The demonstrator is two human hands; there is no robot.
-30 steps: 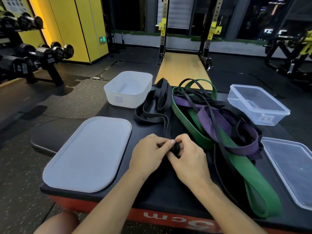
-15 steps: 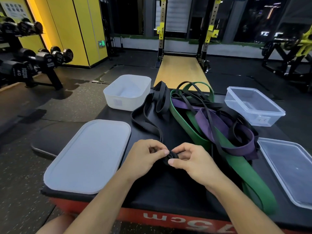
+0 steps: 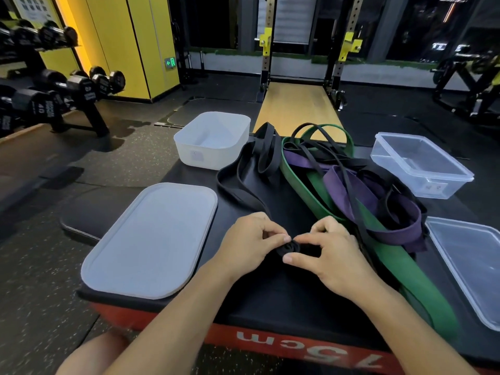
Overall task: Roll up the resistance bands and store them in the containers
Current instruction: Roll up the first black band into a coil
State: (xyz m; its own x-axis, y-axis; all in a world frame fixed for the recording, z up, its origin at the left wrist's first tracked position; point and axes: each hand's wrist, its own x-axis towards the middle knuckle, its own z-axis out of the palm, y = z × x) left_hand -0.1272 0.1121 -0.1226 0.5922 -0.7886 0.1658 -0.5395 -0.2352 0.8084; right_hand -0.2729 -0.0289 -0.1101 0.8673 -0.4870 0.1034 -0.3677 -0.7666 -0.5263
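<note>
Centrally, one rolled black band (image 3: 290,248) pinched between left hand (image 3: 249,244) and right hand (image 3: 335,259); one white container (image 3: 211,155), one clear container (image 3: 438,186).

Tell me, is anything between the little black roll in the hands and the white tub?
Only loose black band loops lie between the roll and the white tub. The tub is open, so the roll could go over them.

band tangle (image 3: 338,180) between both containers (image 3: 213,139)
</note>
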